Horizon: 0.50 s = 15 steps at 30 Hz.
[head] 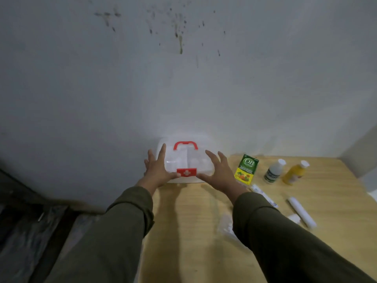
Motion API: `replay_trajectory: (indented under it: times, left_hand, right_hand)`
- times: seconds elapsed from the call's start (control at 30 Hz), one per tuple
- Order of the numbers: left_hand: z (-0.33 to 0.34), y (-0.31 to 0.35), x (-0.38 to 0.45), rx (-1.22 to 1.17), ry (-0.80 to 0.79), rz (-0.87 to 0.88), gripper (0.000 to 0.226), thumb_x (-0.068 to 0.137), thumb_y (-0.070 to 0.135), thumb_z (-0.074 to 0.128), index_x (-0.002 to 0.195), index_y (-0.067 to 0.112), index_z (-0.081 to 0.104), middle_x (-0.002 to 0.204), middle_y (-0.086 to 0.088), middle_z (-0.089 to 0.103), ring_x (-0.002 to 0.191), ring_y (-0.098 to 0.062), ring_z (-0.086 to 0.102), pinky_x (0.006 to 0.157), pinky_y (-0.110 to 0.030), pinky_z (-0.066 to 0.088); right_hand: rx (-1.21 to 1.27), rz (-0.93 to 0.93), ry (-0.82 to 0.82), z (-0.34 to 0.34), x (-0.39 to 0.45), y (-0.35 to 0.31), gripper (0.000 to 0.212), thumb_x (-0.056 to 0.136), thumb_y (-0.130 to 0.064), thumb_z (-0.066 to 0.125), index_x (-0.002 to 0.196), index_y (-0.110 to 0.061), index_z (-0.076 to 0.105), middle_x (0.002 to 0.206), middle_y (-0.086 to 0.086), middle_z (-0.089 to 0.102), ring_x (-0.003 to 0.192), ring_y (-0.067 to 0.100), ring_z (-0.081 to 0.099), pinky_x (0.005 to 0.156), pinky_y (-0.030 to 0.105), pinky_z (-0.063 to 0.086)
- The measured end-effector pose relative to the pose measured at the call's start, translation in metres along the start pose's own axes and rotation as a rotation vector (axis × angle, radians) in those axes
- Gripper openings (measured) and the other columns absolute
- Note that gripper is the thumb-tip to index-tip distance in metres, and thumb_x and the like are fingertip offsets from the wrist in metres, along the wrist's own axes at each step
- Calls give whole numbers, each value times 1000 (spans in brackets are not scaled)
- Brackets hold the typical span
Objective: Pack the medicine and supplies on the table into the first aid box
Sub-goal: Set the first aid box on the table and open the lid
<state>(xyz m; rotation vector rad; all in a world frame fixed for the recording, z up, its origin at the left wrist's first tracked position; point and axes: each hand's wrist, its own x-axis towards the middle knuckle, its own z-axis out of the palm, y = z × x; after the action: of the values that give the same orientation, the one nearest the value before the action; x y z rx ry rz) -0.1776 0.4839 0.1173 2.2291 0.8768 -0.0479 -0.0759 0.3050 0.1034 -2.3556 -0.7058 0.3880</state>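
A translucent white first aid box (191,158) with a red handle and a red clasp stands closed at the table's far left corner, against the wall. My left hand (158,169) lies on its left side, thumb by the clasp. My right hand (217,171) spreads at its right side, thumb near the clasp. To the right stand a green and yellow medicine carton (246,169), a white bottle (274,170) and a yellow bottle (295,173). Nearer lie a white tube (264,196), a white roll (302,212), a small white piece (294,218) and a clear packet (226,228).
The wooden table (189,221) meets a grey wall (183,88) at its far edge. Its left edge drops to a dark floor area (30,221). My sleeves cover much of the near tabletop.
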Motion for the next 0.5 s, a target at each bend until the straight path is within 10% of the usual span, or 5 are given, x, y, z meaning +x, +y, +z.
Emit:
replay_trajectory:
  times: [0.5]
  left_hand:
    - [27, -19, -6, -216, 93, 131, 105, 71, 24, 80, 146, 35, 8, 155, -4, 5, 138, -30, 24, 107, -41, 35]
  right_hand:
    - [48, -6, 72, 22, -12, -2, 98, 70, -29, 80, 145, -30, 16, 148, 17, 22, 134, 32, 29, 107, 37, 31]
